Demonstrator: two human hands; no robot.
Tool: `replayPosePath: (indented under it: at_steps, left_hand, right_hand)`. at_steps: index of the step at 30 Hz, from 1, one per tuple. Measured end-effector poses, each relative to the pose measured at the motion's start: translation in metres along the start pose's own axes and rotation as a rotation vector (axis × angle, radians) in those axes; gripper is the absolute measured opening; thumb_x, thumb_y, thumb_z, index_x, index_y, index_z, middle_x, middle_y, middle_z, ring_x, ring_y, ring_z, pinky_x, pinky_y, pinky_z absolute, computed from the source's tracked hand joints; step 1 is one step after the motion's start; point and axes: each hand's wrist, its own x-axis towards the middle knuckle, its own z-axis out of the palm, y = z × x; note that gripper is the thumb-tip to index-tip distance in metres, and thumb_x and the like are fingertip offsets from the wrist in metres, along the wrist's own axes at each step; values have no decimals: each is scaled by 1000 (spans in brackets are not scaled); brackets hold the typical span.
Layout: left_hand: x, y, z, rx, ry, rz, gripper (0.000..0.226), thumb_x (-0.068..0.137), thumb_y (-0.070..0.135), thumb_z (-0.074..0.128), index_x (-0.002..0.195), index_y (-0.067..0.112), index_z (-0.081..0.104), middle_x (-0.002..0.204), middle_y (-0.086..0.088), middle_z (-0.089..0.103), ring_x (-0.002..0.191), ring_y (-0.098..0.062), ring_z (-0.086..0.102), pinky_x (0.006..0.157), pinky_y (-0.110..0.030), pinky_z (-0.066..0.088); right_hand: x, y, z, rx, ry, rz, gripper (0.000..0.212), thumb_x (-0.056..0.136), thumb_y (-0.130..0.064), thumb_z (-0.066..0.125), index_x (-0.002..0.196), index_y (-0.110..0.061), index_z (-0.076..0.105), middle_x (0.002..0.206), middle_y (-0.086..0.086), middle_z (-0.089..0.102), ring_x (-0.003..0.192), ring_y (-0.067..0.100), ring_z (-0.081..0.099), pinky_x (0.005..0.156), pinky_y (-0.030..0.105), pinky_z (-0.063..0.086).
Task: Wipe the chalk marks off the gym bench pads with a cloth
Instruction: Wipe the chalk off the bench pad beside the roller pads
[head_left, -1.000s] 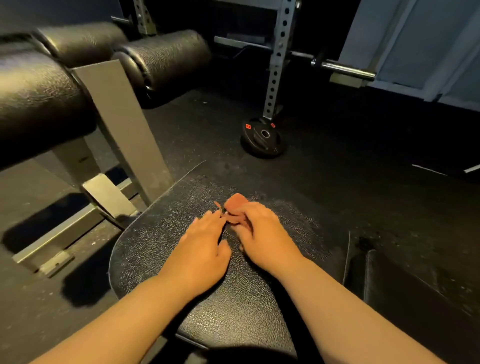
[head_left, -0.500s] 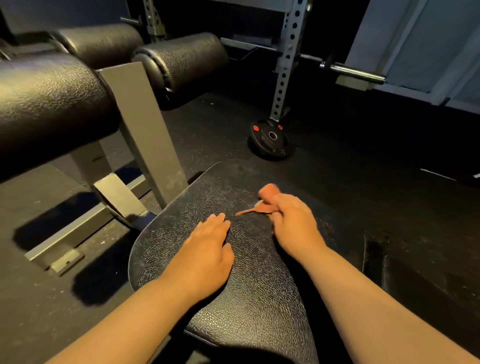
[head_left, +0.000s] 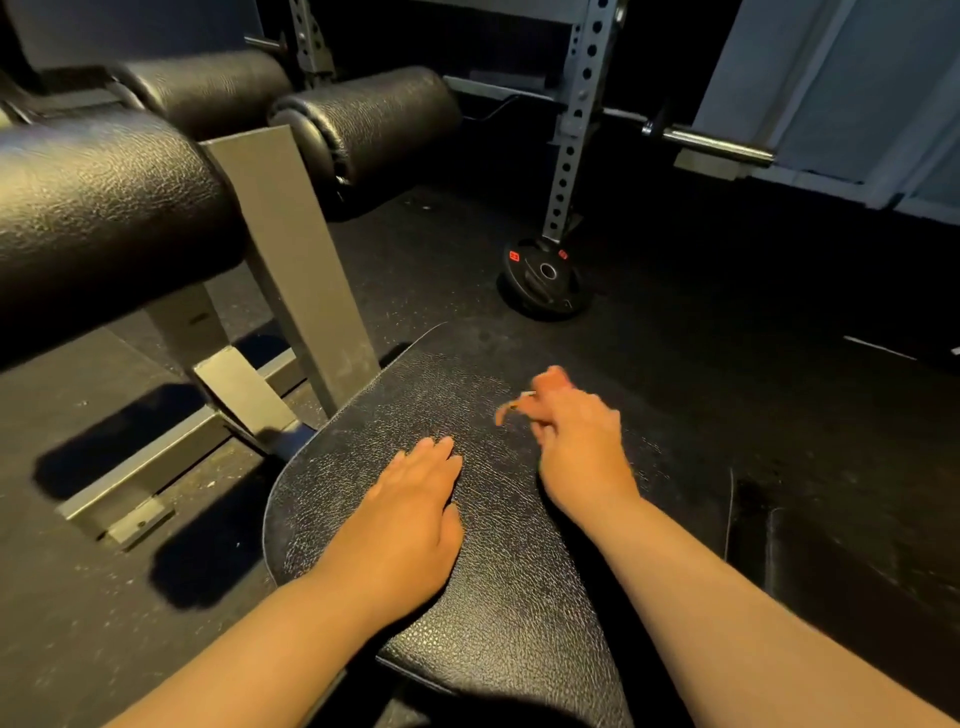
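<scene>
A black textured bench pad (head_left: 498, 561) lies in front of me, its far edge rounded. My left hand (head_left: 410, 519) rests flat on the pad with straight fingers. To its right my right hand (head_left: 576, 441) is curled round a small reddish-orange cloth (head_left: 545, 382); a blurred strip of it sticks out to the left at the fingers. Most of the cloth is hidden inside the fist. Faint pale specks show on the pad near that hand.
Black roller pads (head_left: 104, 208) on a grey steel frame (head_left: 291, 260) stand at the left. A weight plate (head_left: 545, 278) leans at the foot of a perforated rack upright (head_left: 571, 130). A barbell end (head_left: 711, 145) sticks out at the upper right. Dark rubber flooring surrounds the bench.
My right hand has slid to the right with the cloth, away from my left hand. The left hand has let go of the cloth and lies flat on the pad.
</scene>
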Motion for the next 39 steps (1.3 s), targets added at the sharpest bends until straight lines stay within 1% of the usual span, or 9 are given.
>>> replayPosePath:
  at_steps: [5,9,17,20,24,31,35,38,39]
  left_hand:
    - [4,5,3,23,38,-2,58,103,26,38,158,22,22,167,5,11,153,-9,0,120,-23,-10]
    - [1,9,4,20,17,20,57,104,27,37,159,23,22,166,8,10,153,-8,-2,119,-22,-12]
    - [1,10,0,56,25,57,55,102,24,41,156,20,30,165,3,20,153,-12,7,117,-21,-10]
    - [-1,10,0,42,-6,46,56,104,28,37,158,23,24,166,9,12,153,-9,1,122,-27,-6]
    - [-7,6,3,58,-48,68,57,104,29,35,159,24,19,166,9,7,153,-8,-2,125,-31,-2]
    - [-11,0,0,25,-20,134,56,99,20,42,154,23,32,159,4,32,152,-16,17,126,-35,8]
    - [-22,-6,-3,79,-30,111,57,103,26,39,158,17,26,166,3,15,154,-12,5,125,-29,-1]
    - [-32,-11,-9,95,-38,103,56,105,27,37,158,17,24,167,4,12,154,-12,3,123,-26,-4]
    - [-35,-13,-10,98,-34,102,56,105,27,37,158,18,24,167,4,12,154,-12,3,122,-25,-6]
  right_hand:
    - [-12,-27,15,132,-264,-352,22,92,-15,53,110,-20,65,115,-3,63,109,20,52,105,38,38]
    - [4,14,5,9,-9,59,17,85,-13,52,94,-28,49,99,-2,64,96,29,57,88,49,46]
    - [-24,-21,-2,206,-311,-266,28,92,-3,50,111,-19,62,112,-11,60,98,13,57,92,36,49]
    - [-23,26,-36,281,-111,-4,38,87,6,44,93,-25,65,88,-20,64,71,7,59,68,33,52]
    - [-27,54,-43,32,102,282,27,93,-17,47,106,-36,61,94,-10,64,87,18,65,75,34,49]
    - [-62,-13,-26,148,-396,-359,42,97,-13,57,136,-28,58,131,-11,56,117,0,51,103,13,37]
    - [-47,24,-38,150,-98,-38,29,94,-3,51,109,-22,68,95,-7,61,87,9,62,77,20,42]
    - [-54,8,-27,49,69,29,33,92,2,43,115,-18,56,97,-9,57,91,11,60,77,37,45]
    - [-59,-6,-20,109,55,-28,36,90,5,41,115,-18,53,100,-7,58,92,5,59,88,24,50]
